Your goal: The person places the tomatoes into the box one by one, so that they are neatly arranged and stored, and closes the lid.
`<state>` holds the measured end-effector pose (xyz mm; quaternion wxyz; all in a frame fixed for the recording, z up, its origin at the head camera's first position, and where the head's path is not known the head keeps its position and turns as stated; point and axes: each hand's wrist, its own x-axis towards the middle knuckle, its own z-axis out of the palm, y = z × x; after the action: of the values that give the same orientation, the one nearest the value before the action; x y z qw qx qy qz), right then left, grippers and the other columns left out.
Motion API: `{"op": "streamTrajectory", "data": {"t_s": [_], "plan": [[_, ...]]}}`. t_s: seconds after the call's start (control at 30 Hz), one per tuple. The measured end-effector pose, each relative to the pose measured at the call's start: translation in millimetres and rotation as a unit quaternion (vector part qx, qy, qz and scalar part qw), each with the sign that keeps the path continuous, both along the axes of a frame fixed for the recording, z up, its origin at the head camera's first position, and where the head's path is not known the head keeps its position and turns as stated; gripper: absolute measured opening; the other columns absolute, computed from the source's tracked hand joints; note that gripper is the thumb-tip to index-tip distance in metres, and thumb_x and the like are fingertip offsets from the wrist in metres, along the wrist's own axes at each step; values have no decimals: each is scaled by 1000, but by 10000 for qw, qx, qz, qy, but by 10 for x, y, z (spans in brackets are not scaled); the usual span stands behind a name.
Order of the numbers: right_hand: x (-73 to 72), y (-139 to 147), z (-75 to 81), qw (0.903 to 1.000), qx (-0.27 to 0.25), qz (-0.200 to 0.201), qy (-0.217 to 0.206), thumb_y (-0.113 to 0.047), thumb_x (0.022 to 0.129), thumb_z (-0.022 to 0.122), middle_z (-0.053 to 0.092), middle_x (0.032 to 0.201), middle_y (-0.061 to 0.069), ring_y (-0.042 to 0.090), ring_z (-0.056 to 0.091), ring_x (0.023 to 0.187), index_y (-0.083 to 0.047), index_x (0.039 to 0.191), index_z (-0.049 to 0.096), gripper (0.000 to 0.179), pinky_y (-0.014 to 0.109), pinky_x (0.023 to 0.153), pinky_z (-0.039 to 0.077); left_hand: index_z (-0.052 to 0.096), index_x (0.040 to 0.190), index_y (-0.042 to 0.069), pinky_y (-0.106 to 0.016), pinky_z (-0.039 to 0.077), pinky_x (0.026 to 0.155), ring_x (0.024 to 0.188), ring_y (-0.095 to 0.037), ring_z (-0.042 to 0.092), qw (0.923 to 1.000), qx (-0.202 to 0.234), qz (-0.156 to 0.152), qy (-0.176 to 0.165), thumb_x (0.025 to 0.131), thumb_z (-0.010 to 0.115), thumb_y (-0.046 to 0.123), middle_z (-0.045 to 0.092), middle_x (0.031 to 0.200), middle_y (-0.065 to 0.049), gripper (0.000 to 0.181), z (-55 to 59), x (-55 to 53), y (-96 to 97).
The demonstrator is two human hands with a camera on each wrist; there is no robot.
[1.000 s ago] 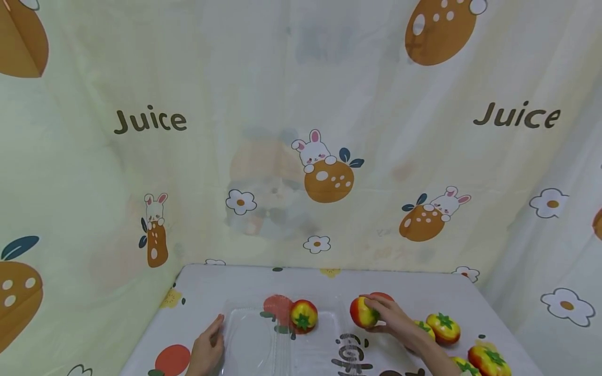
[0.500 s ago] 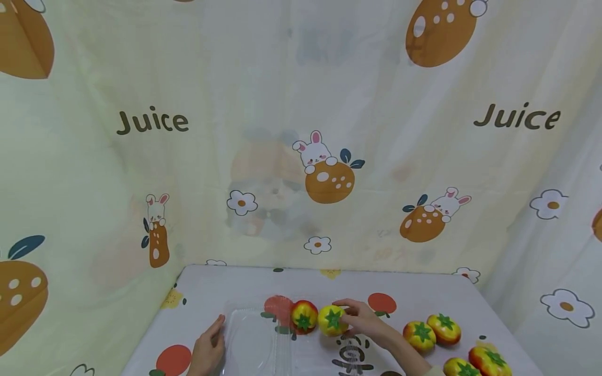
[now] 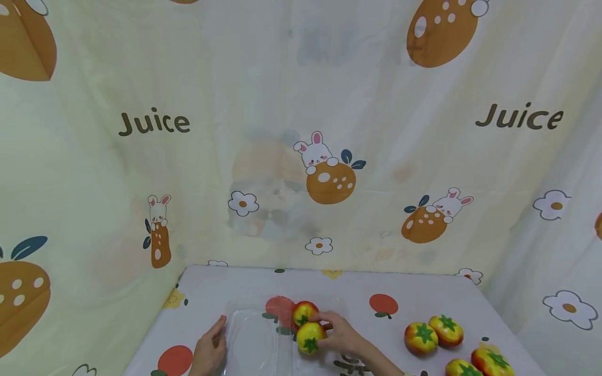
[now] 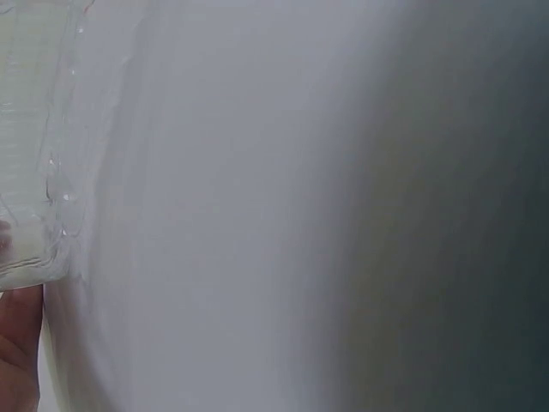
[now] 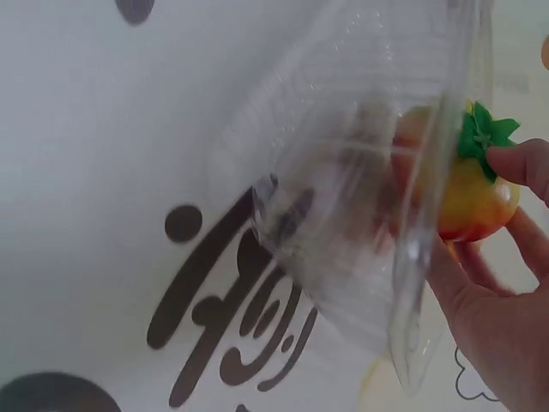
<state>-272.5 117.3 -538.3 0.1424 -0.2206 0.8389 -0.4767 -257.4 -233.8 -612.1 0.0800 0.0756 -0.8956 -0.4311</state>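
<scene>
My right hand [image 3: 339, 334] grips a yellow-and-red toy tomato [image 3: 310, 338] with a green star-shaped calyx. In the right wrist view the thumb lies on the calyx of the held tomato [image 5: 476, 193], and the fingers curl below. It is over the right half of a clear plastic clamshell box [image 3: 251, 339], in front of another toy tomato [image 3: 304, 312] in that half. At the box's left edge rests my left hand [image 3: 210, 347], its fingers fairly straight. Only part of that hand [image 4: 19, 343] shows in the left wrist view, beside the clear plastic [image 4: 34, 172].
On the right of the table lie several more toy tomatoes: a back pair [image 3: 421, 338] and a front pair [image 3: 491, 361]. The white tablecloth [image 3: 221, 282] carries printed fruit and lettering. A printed curtain [image 3: 263, 104] hangs behind and at both sides.
My right hand has carried the tomato leftward from the table to the box, then nearer the front of the tomato inside. The left hand stays at the box's edge.
</scene>
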Motion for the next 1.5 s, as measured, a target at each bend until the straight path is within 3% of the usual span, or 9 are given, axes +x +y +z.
{"op": "streamTrajectory", "data": {"t_s": [0.17,0.33,0.63,0.87,1.17,1.5], "plan": [[28,-42,-53,9997,76,-237,55,-5,76,79,56,118,9,30,52,106,-10,121,68,47,59,95,49,48,140,-5,-53,43,104,132,-41,45,10000,37,-9,-27,86,55,-8,44,146,-22,54,-17,18,11],[37,-66,-81,9995,-16,-234,233,-3,76,78,56,115,9,30,51,105,-6,121,68,46,58,94,50,47,141,-4,-53,44,104,133,-41,45,9999,120,21,-103,87,54,-9,43,147,-22,55,-11,19,24],[45,-119,-122,9992,-118,-378,49,-2,79,76,55,116,11,34,52,110,-7,124,66,46,61,98,46,46,142,-4,-52,43,105,134,-41,43,9999,147,17,-15,87,54,-9,41,148,-21,56,-23,26,18],[67,-100,-115,9968,78,-743,281,-10,78,81,51,126,19,40,55,113,-5,141,46,73,60,96,49,47,141,-5,-50,43,105,133,-39,45,9994,24,-80,340,87,54,-10,44,147,-21,55,19,9,26],[60,-48,-122,9970,-117,-727,256,-12,72,86,53,123,20,41,57,110,-3,135,51,72,57,94,51,47,141,-5,-52,42,106,133,-39,45,9997,-20,-61,215,88,54,-8,44,147,-22,54,78,41,27],[68,-49,-126,9956,228,-895,175,-18,69,88,56,119,17,35,58,105,-5,128,56,69,56,92,52,47,142,-5,-53,42,106,134,-40,44,9998,54,-58,173,87,54,-9,43,147,-22,55,59,71,15]]}}
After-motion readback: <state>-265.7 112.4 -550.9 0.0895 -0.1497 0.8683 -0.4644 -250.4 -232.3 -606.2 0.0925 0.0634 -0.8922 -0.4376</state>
